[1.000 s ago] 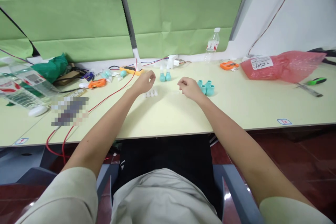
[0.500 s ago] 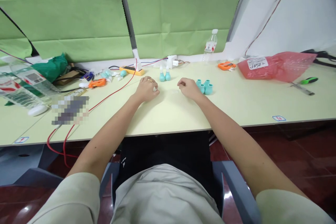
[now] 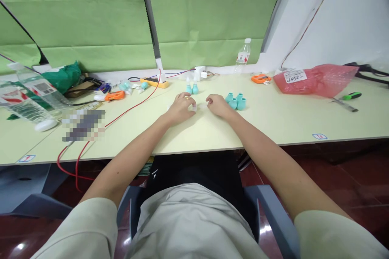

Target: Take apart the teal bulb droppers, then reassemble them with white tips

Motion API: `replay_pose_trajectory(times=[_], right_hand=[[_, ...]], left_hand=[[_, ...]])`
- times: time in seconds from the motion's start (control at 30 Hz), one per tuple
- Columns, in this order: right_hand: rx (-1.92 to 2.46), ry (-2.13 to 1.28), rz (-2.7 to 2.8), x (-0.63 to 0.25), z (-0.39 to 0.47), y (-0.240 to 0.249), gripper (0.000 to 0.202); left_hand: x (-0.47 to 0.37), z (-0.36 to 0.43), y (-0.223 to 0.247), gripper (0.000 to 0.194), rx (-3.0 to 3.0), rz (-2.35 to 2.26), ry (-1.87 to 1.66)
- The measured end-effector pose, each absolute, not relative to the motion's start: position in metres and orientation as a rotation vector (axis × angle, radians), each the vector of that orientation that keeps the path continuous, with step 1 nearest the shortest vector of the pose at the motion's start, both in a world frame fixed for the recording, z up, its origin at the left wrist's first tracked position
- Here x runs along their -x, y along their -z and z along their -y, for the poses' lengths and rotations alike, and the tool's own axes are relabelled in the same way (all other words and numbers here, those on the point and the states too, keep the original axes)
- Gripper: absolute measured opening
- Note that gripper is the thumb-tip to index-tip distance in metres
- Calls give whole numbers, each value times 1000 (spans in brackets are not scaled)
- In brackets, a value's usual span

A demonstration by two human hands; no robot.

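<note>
My left hand (image 3: 182, 109) is over the table, thumb and fingers pinched on a small translucent piece (image 3: 194, 107). Facing it, my right hand (image 3: 218, 105) has curled fingers, with another small clear plastic piece (image 3: 202, 106) at its fingertips; its outline is faint. Right beside my right hand stand several turquoise bulb-shaped parts (image 3: 237, 101) with open necks. Behind the hands, two more turquoise bulbs (image 3: 191, 89) stand upright with clear tips on top.
The pale table (image 3: 282, 121) has a front edge close to my body. At left lie plastic bottles (image 3: 39, 89), a red cable (image 3: 130, 108) and an orange tool (image 3: 114, 96). At right are a pink bag (image 3: 313, 81), another orange tool (image 3: 260, 78) and a green-handled screwdriver (image 3: 351, 96).
My left hand has moved right, toward my right hand, carrying the small translucent piece. My right hand has stayed nearly in place. The view has shifted slightly.
</note>
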State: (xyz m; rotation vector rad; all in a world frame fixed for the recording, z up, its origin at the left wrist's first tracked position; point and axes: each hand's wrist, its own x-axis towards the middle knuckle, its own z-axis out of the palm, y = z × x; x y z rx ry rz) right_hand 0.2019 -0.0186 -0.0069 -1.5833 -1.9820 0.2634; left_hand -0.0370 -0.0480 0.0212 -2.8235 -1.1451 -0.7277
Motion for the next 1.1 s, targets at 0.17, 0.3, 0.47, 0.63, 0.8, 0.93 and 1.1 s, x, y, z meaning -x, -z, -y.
replay_pose_trajectory(times=[0.17,0.3,0.47,0.63,0.8,0.93,1.1], right_hand=[[1560,-250,2024,-199,16,3,22],[1556,-271,2044,-197,16,1,23],[1571,-276,1989,-198,15,1,19],[1313,-501,1699,-193,32,-13,13],[1020,-799,1525,-183,54,-30,8],[945,-956,1531,-178,58,-32,15],[1103,-975,1709,-181,57,-26,7]], left_hand=[[38,50,-16,26,2836,1196,743],[39,47,-14,19,2849,1223,835],[39,46,-17,11,2870,1216,995],[37,52,-21,7,2873,1313,1154],[34,57,-22,5,2898,1395,1247],[34,56,-19,6,2937,1378,1363],[35,55,-15,8,3028,1287,1290]])
